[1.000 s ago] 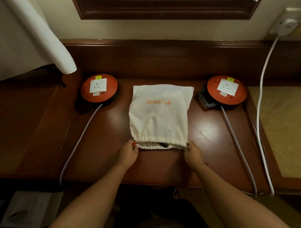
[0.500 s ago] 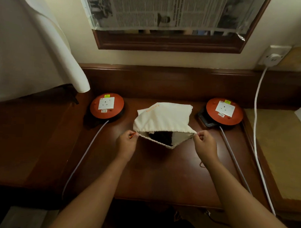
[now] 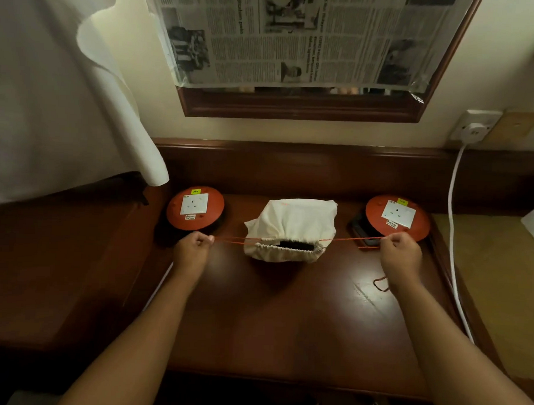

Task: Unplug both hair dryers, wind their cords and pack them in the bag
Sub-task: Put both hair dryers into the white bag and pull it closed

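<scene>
Since the earlier frame we have drawn our hands well apart, and the orange drawstring (image 3: 234, 240) that was slack at the mouth of the bag (image 3: 292, 224) now runs taut on both sides, so the opening has gathered from a wide gape to a narrow slot. The view has also lifted, showing more of the newspaper-covered mirror (image 3: 295, 36) on the wall.

We go from large to small. The wooden desk (image 3: 270, 317) carries everything; a white curtain (image 3: 51, 88) hangs at our left. Two red extension reels (image 3: 195, 208) (image 3: 397, 217) sit either side of the bag, their sockets bare, and a white cable (image 3: 453, 239) runs up to a wall plug (image 3: 474, 130) at the right. The cream cloth bag lies between the reels, bulged, with something dark showing in its mouth; we judge that to be the packed dryers, though we cannot see them properly.

Our left hand (image 3: 193, 251) has its fingers curled, pinching the left run of the drawstring just in front of the left reel. Our right hand (image 3: 401, 257) grips the right run the same way, with a spare loop of string (image 3: 381, 283) lying on the desk below it.

We judge the bag soft and floppy, weighted by its contents, so it should stay put while we pull. The string is thin and could slip; we should keep hold near the gathered hem and pull evenly.
</scene>
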Demonstrator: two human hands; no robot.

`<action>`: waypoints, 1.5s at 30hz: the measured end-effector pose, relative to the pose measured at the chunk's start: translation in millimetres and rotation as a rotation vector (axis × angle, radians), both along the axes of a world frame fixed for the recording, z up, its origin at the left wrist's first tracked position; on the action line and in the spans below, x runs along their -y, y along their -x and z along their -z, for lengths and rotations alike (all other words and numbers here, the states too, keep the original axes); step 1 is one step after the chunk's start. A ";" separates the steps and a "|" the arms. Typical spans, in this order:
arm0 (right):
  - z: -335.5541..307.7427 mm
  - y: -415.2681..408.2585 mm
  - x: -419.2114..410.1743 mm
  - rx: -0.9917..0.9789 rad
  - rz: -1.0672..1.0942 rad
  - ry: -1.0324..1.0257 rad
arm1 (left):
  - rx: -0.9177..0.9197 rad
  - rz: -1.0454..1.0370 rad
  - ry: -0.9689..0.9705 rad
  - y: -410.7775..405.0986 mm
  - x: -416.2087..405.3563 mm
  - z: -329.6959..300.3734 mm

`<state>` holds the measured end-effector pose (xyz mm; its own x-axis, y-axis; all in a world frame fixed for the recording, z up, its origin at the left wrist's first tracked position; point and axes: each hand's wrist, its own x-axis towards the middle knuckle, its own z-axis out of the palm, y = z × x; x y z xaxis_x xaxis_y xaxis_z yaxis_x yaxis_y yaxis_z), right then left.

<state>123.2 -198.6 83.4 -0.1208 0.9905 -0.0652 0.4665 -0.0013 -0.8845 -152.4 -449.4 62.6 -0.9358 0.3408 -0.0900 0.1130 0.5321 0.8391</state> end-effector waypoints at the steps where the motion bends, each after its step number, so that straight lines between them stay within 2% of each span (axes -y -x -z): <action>1: 4.2 -4.3 -0.9 -0.002 0.014 0.023 | 0.010 -0.011 0.010 1.7 4.4 5.1; 5: 32.8 -15.9 5.1 0.069 0.012 0.083 | 0.025 -0.036 0.030 -14.7 8.2 27.5; 11: 94.2 -43.8 27.8 0.275 -0.038 0.186 | 0.002 0.084 0.189 -34.5 26.2 75.8; 15: 116.0 -56.9 37.1 0.440 -0.161 0.222 | 0.024 0.210 0.344 -44.1 44.1 98.8; 17: 116.4 -54.8 41.5 0.594 -0.246 0.253 | 0.002 0.290 0.494 -54.2 43.2 98.5; 19: 114.4 -47.5 47.8 0.762 -0.349 0.180 | -0.031 0.338 0.640 -65.4 36.3 101.4; 22: 107.5 -23.7 66.5 0.701 -0.492 0.097 | -0.072 0.370 0.646 -81.2 20.6 96.0; 26: 121.3 6.5 92.2 0.613 -0.731 0.176 | -0.227 0.450 0.597 -96.1 -2.3 95.0; 30: 146.9 17.3 102.3 0.636 -0.751 0.172 | -0.386 0.542 0.608 -101.2 -10.8 99.0; 35: 147.5 26.3 106.8 0.573 -0.671 0.215 | -0.245 0.592 0.677 -102.1 -9.8 111.0; 40: 143.9 28.9 102.9 0.455 -0.608 0.230 | -0.015 0.550 0.411 -96.4 -5.7 116.8; 45: 130.9 22.7 97.0 0.494 -0.639 0.163 | -0.008 0.497 0.371 -88.9 -2.4 106.7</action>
